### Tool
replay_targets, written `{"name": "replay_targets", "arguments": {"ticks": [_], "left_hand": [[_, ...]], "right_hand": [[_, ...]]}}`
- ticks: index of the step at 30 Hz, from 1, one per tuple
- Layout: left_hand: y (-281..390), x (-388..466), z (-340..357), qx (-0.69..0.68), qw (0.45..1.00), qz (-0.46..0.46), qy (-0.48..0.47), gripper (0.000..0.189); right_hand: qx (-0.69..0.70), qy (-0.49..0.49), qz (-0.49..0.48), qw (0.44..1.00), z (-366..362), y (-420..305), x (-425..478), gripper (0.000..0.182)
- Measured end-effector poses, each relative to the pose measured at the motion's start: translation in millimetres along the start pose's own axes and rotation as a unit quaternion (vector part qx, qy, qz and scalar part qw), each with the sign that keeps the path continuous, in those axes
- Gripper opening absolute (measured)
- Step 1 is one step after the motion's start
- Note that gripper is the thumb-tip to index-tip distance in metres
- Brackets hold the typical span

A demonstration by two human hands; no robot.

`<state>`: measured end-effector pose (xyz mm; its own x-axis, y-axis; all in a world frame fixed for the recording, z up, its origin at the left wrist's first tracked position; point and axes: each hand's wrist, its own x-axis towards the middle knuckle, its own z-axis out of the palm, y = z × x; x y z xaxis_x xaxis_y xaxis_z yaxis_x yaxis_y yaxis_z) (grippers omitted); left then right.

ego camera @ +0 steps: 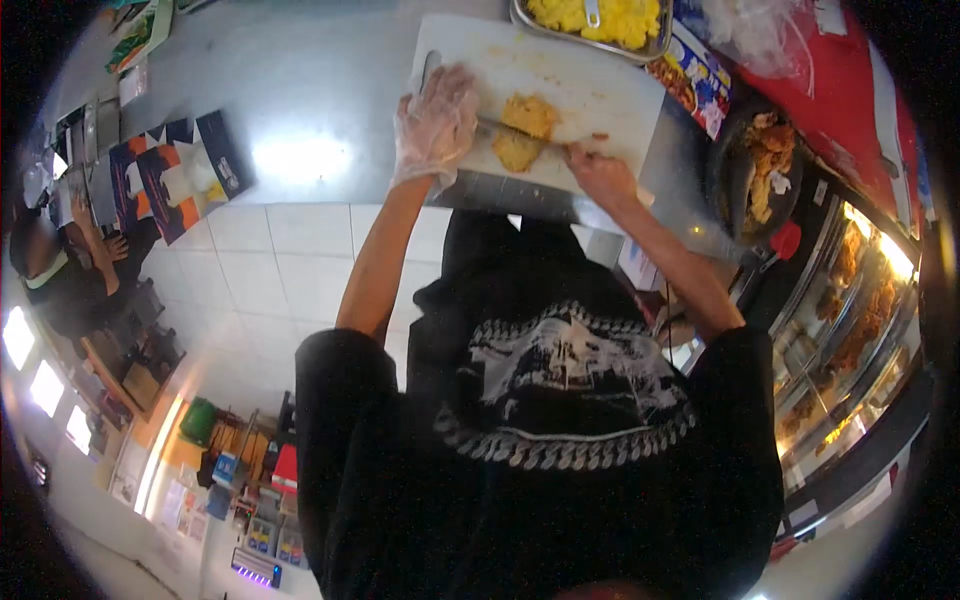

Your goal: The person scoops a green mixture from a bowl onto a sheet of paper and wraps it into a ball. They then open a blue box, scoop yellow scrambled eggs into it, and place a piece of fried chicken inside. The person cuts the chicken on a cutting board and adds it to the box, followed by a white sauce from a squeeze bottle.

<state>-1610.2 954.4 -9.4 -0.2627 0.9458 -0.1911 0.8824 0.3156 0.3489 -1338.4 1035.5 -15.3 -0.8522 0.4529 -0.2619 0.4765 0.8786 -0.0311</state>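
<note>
My right hand [602,176], bare, grips the handle of a knife. Its blade [541,138] lies across a golden-brown piece of breaded, fried-looking food [523,154] on a white cutting board [622,105]. Over the far end of the blade is my left hand [439,120], in a clear plastic glove; whether it presses on the metal or only hovers there is hidden. Crumbs and a small reddish-brown scrap [600,136] are scattered on the board. Behind the board's upper edge stands a metal tray of yellow food [630,22] with a utensil handle in it.
Right of the board are a printed packet [697,82], a dark dish of fried pieces [769,169] and a lit display case [847,330]. Printed cartons [176,176] stand on the steel counter [307,82] at left. Another person [75,262] is at the far left.
</note>
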Motion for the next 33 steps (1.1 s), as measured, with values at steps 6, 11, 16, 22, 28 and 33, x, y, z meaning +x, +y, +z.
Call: {"name": "replay_targets", "arguments": {"ticks": [6,11,16,22,28,33], "left_hand": [[8,8,-11,0.067,0.997,0.009,0.048,0.047],[14,-24,-30,0.137,0.977,0.016,0.162,0.051],[-2,-25,21,0.05,0.992,0.006,0.114,0.053],[7,-14,4,0.093,0.991,-0.001,0.096,0.06],[14,-52,-29,0.057,0.99,-0.014,0.13,0.063],[-6,-72,35,0.091,0.994,-0.061,0.008,0.063]], "right_hand": [[0.074,-0.037,0.035,0.996,-26,3,14,0.025],[0.082,0.028,0.017,0.996,-71,-10,-7,0.031],[0.054,-0.02,-0.046,0.997,1,9,6,0.039],[0.084,-0.057,-0.017,0.995,-28,2,17,0.043],[0.056,-0.014,-0.039,0.998,-83,-23,-17,0.027],[-0.024,0.019,-0.086,0.996,11,1,4,0.028]]}}
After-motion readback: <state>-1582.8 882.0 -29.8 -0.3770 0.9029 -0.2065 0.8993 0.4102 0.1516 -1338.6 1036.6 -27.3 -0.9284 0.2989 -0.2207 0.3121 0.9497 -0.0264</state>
